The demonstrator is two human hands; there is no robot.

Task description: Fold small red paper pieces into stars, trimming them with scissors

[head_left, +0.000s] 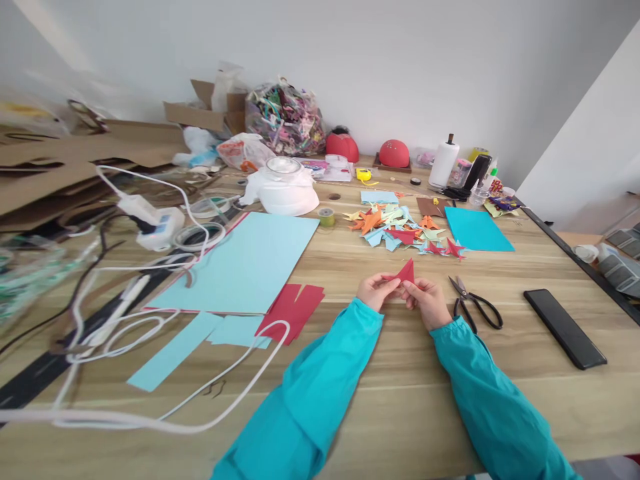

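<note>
A small folded red paper piece (406, 271), pointed at the top, is held just above the wooden table. My left hand (377, 291) pinches its left side between thumb and fingers. At its lower right, my right hand (426, 300) is closed on the same paper. Black-handled scissors (469, 303) lie with their blades parted, right of my right hand. Beyond my hands is a heap of folded paper pieces (393, 223) in orange, pale blue, cream and red. Cut red paper strips (295, 310) lie to the left, beside light blue strips (175, 350).
Large light blue sheets (240, 260) cover the table's left side, with white cable (200, 427) looping nearby. A black phone (565, 328) lies at the right. Toward the back are a teal sheet (477, 229), a tape roll (327, 217) and a white bundle (283, 187).
</note>
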